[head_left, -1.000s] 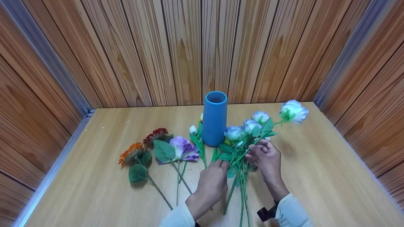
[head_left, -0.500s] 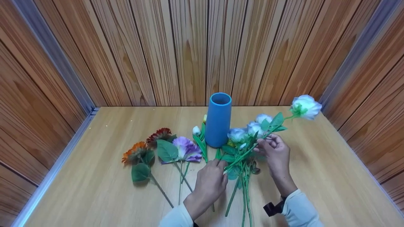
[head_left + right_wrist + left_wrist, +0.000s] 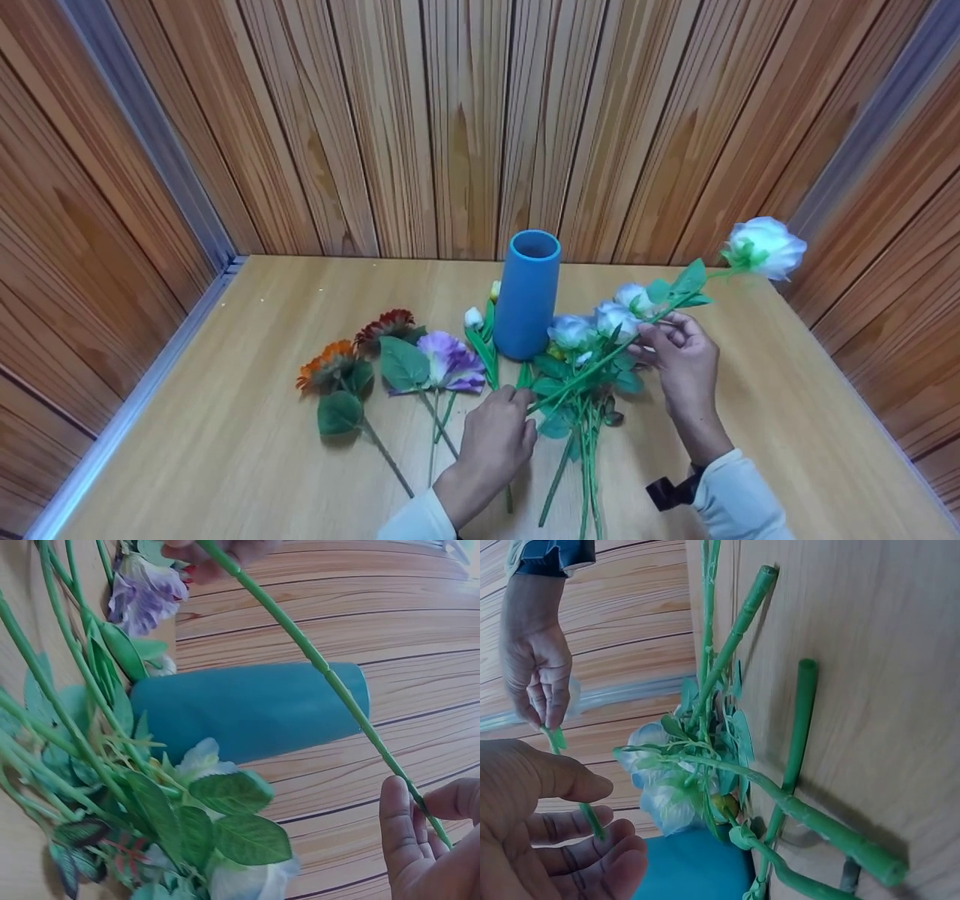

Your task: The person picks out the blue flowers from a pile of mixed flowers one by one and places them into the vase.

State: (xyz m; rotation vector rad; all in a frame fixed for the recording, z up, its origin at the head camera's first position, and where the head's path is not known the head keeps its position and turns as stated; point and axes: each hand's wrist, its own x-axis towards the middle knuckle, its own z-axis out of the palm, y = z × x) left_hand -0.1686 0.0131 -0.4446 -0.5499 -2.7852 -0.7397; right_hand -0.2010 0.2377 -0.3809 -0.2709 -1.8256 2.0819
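A pale blue-white artificial rose [image 3: 765,247] is held slantwise above the other flowers, its bloom at the upper right. My right hand [image 3: 679,360] pinches its green stem [image 3: 330,676] between thumb and fingers, below the leaves. Near the stem's lower end, my left hand [image 3: 496,431] holds it with curled fingers; in the left wrist view the end shows between thumb and fingers. A bunch of similar roses [image 3: 619,319] lies on the table under the raised stem, stems toward the front. Just left of that bunch, a blue vase [image 3: 527,300] stands upright.
An orange flower [image 3: 326,364], a dark red flower [image 3: 386,328] and a purple flower [image 3: 450,360] lie left of the vase. A white tulip bud [image 3: 473,318] sits close by the vase. Wood-panelled walls [image 3: 465,127] enclose the table [image 3: 225,450] at back and sides.
The rose has moved up and to the right, away from the bunch, with my right hand on its stem. My left hand stays near the stem's end. The head view has shifted slightly.
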